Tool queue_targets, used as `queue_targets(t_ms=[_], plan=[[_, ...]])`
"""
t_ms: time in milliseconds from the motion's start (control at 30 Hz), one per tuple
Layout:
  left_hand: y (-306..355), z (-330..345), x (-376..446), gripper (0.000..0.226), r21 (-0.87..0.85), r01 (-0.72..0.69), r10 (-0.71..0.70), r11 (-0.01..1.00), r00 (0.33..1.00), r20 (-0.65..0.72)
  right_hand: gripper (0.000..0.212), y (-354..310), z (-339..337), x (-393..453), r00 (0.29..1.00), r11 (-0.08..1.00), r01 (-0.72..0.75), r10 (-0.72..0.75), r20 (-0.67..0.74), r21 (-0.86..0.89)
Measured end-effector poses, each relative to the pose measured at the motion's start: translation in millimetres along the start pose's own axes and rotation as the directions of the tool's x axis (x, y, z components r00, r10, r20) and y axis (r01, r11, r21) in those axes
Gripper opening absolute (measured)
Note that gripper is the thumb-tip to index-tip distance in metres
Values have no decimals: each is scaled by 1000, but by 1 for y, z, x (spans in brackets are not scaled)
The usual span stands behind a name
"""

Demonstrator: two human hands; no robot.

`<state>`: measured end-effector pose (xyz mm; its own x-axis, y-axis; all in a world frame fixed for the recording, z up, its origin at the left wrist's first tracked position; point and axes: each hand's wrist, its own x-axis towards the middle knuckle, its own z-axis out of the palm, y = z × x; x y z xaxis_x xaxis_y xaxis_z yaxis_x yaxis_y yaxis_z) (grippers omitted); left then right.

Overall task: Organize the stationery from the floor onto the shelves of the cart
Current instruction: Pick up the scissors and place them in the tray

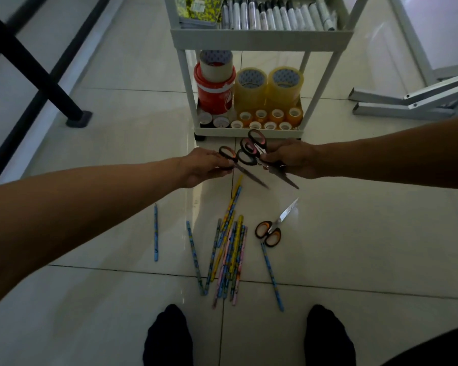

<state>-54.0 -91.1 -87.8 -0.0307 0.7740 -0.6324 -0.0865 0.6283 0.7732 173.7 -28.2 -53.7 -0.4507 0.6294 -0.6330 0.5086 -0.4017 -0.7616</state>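
Observation:
My left hand (pixel 205 166) grips a pair of black-handled scissors (pixel 242 162), blades pointing down to the right. My right hand (pixel 292 159) holds another pair of scissors with black and pink handles (pixel 254 143), handles up. Both are above the floor, just in front of the white cart (pixel 259 39). On the tiles below lie an orange-handled pair of scissors (pixel 271 229) and a loose pile of several patterned pencils (pixel 229 254), with one blue pencil (pixel 156 232) apart at the left.
The cart's upper shelf holds markers (pixel 275 14) and a patterned case (pixel 196 7); the bottom shelf holds tape rolls (pixel 251 101). Black table legs (pixel 37 75) stand at left, grey metal legs (pixel 407 101) at right. My feet (pixel 169 336) are at the bottom edge.

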Motion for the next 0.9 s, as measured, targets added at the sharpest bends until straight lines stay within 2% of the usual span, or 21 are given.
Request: queue_targets(t_ms=[67,167,267,300,367,433,500,567,633,700,733,833,867,900], plan=[[-2,13,-1,7,-142,12,-8,990,1000,25,28,1,7,-2,1000,998,-27,27,10,59],[-2,36,-9,13,-321,40,-14,946,996,82,31,6,19,0,994,988,-55,67,-83,142],[-4,55,-16,29,-477,56,-22,877,997,77,31,12,29,-1,981,981,-50,82,-173,185],[-4,60,-17,34,-473,38,0,880,997,81,31,13,30,-2,976,982,-42,79,-201,184],[-8,68,-17,34,-351,-24,46,936,997,55,28,18,32,-4,971,984,-20,61,-232,177],[-17,72,-13,46,-225,-68,57,972,997,-57,23,22,34,-7,977,993,17,8,-214,114],[-28,69,-7,58,-146,-77,56,986,989,-139,23,26,37,-8,983,997,62,-69,-171,-47],[-33,65,-6,59,-104,-70,52,992,986,-159,25,26,38,-10,990,960,115,-132,-52,-254],[-33,61,-5,56,-56,-71,60,996,980,-189,27,26,33,-14,970,815,240,-180,163,-528],[-33,58,-4,49,-50,-64,54,997,981,-185,28,30,25,-17,920,515,386,-158,358,-766],[-32,57,-4,41,-98,-53,37,994,987,-154,30,36,22,-19,897,346,439,-111,428,-829],[-32,51,-7,18,-221,-17,8,975,999,-45,57,62,15,-23,829,-91,560,69,556,-824],[-33,50,-7,16,-212,-17,11,977,1000,-28,63,74,15,-22,804,-200,592,89,587,-781],[-35,49,-7,16,-189,-18,16,982,1000,-16,67,84,15,-21,783,-261,614,79,618,-745]])
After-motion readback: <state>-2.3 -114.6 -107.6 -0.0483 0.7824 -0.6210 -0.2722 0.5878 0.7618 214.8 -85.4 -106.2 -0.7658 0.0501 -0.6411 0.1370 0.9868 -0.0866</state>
